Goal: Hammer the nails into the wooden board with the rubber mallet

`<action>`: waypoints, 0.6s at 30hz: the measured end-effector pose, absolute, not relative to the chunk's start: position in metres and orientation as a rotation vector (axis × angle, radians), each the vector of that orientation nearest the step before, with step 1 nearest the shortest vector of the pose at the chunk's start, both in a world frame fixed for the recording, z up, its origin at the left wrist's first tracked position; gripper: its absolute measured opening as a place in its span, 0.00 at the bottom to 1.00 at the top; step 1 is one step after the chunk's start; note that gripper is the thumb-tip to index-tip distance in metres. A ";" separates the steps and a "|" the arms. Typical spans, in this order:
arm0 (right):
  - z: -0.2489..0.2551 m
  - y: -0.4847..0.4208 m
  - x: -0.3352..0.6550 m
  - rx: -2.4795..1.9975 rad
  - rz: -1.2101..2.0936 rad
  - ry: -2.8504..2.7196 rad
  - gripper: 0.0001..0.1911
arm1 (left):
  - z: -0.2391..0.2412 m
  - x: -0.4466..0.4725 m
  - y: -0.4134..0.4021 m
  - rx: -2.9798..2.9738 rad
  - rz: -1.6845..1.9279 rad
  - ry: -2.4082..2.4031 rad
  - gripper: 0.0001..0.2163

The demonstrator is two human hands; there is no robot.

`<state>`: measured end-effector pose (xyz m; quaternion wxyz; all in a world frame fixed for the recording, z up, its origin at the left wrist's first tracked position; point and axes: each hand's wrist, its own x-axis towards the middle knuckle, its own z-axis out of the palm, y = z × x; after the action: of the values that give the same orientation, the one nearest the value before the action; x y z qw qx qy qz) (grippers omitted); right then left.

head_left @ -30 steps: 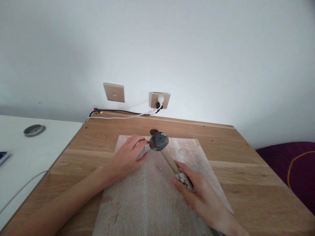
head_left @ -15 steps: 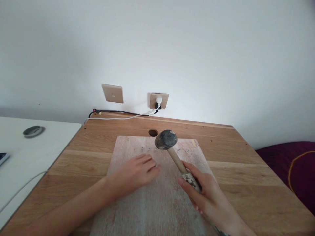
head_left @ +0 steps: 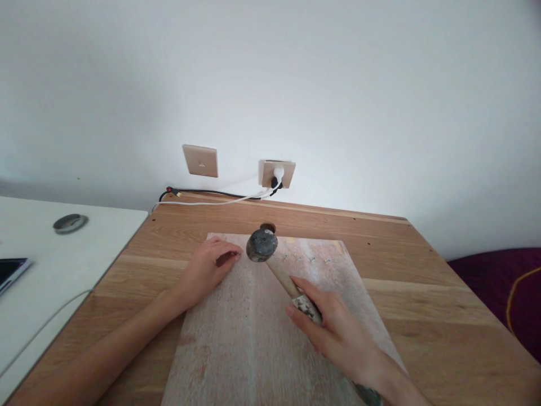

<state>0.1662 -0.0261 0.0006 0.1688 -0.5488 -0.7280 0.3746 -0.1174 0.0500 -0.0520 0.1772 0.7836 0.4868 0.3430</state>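
Note:
My right hand (head_left: 333, 327) is wrapped round the handle of a rubber mallet (head_left: 279, 276) with a dark head and a pale wooden shaft. The mallet head hangs over the far part of a whitish wooden board (head_left: 236, 349). Near the board's far left corner, my left hand (head_left: 213, 265) pinches thumb and forefinger together low over the surface; what sits between the tips is too small to make out. To the right of the mallet head, several small nails (head_left: 313, 260) stand in a row along the board's far edge, some leaning. The mallet head hides part of this row.
The board lies on a brown wooden table (head_left: 422, 293) with a round cable hole (head_left: 267, 228). Behind it, cables (head_left: 220, 202) run to a wall socket (head_left: 279, 173). A white table (head_left: 34, 231) at left bears a grey round object (head_left: 70, 223) and a device (head_left: 12, 270).
My left hand has moved left and away from me, to the board's far left part, its fingertips now pinched. The mallet has shifted left in my right hand. The view has turned slightly left.

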 end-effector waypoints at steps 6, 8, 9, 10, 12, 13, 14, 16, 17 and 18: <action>0.001 -0.016 0.153 -1.430 1.091 -2.139 0.20 | -0.047 -0.116 0.050 2.123 1.006 1.369 0.09; 0.001 -0.014 0.148 -1.429 1.092 -2.161 0.20 | -0.047 -0.115 0.049 2.056 0.997 1.394 0.15; 0.001 -0.014 0.146 -1.435 1.087 -2.179 0.20 | -0.048 -0.115 0.048 2.035 0.989 1.404 0.16; 0.002 -0.013 0.144 -1.439 1.083 -2.196 0.20 | -0.049 -0.115 0.048 2.022 0.980 1.412 0.16; 0.003 -0.012 0.141 -1.430 1.081 -2.210 0.20 | -0.051 -0.116 0.048 2.007 0.966 1.428 0.15; 0.004 -0.012 0.140 -1.415 1.089 -2.206 0.19 | -0.053 -0.116 0.048 2.002 0.964 1.435 0.15; 0.004 -0.012 0.140 -1.397 1.101 -2.198 0.19 | -0.053 -0.116 0.048 2.001 0.964 1.440 0.15; 0.004 -0.012 0.140 -1.381 1.120 -2.173 0.17 | -0.054 -0.117 0.049 2.004 0.965 1.444 0.15; 0.004 -0.014 0.141 -1.391 1.142 -2.150 0.17 | -0.053 -0.116 0.049 2.006 0.963 1.440 0.15; 0.003 -0.017 0.141 -1.414 1.198 -2.108 0.17 | -0.053 -0.116 0.049 2.007 0.957 1.432 0.16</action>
<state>0.1414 -0.0166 0.0026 0.1667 -0.4968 -0.7404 0.4209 -0.1162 0.0489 -0.0530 0.2459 0.7357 0.5247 0.3507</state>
